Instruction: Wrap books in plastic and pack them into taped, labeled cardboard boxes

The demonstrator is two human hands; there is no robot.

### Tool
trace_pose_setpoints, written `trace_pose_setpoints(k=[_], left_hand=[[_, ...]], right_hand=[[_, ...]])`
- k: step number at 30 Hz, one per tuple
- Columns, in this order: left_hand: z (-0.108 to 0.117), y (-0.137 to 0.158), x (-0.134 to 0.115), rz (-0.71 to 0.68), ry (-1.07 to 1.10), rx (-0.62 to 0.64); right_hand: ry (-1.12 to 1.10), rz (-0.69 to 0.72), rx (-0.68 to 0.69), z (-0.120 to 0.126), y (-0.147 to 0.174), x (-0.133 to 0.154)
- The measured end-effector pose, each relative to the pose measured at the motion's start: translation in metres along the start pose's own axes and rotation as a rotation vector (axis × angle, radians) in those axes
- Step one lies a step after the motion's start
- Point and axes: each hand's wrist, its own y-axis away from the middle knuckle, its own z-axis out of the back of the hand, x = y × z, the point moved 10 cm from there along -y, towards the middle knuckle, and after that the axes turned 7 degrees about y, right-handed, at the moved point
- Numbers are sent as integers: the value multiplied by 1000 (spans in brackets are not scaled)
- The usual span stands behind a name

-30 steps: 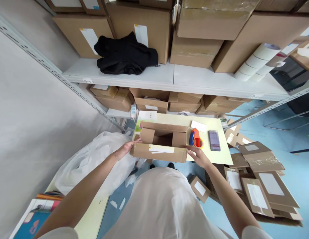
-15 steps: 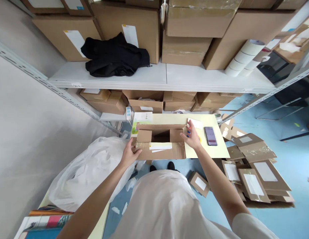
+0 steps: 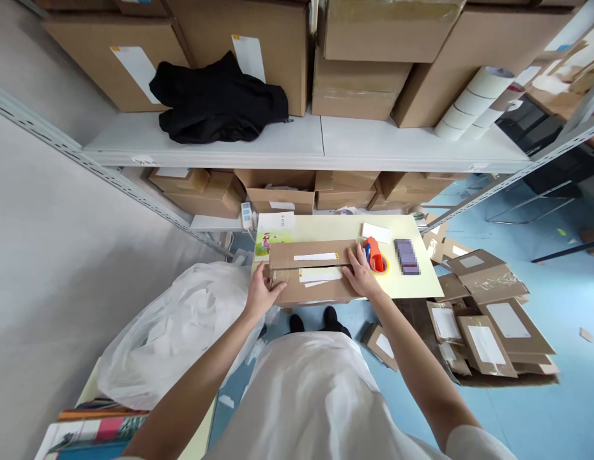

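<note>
Standing at a pale yellow rectangular bench [image 3: 412, 286], a person in a white top [image 3: 301, 396] has both hands on a long brown cardboard box [image 3: 316, 264] at the near edge. Beyond the box rises a grey metal shelf [image 3: 297, 145] loaded with cartons; smooth blue floor [image 3: 541, 415] spreads to its right, and a bulging white plastic bag [image 3: 182, 332] lies to its left. The left hand [image 3: 264, 294] grips the box's left end, thumb toward the front flap; the right hand [image 3: 361, 275] lies unclenched over its right end, fingers across the flaps.

The box's inside is hidden, the phone's screen is blurred, and the label print is unreadable. Counted around the box: one orange-and-blue tape dispenser [image 3: 377, 257] just right, one dark rectangular phone [image 3: 407, 257] farther right, one white rectangular pad [image 3: 376, 232] beyond its right end, one green-and-white paper booklet [image 3: 278, 233] beyond its left end.
</note>
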Motion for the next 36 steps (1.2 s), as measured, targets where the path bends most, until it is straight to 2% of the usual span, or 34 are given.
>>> trace_pose_setpoints(k=[3,6,12,15,19,22,25,30,36], left_hand=[[-1,1,-4,-89,-45,0],[-2,7,-19,-246,-160,15],[-9,16,-58,-436,-531,58],[-26,17,-79,-521,-650,152],[-65,22,-97,-623,-707,334],[-91,24,-96,-610,-732,416],[-103,23,-90,-561,-766,445],[-105,18,-87,-516,-816,444],[-110,8,-88,-470,-842,421]], right_hand=[[176,-40,2,0,7,3],[300,-86,-28,3,20,5],[337,-102,-34,0,26,10],[367,-97,-37,2,21,12],[396,-88,-53,6,18,15],[377,-63,-65,5,21,16],[315,-35,-74,2,23,13],[155,-62,-2,2,13,3],[150,-108,26,13,-3,-4]])
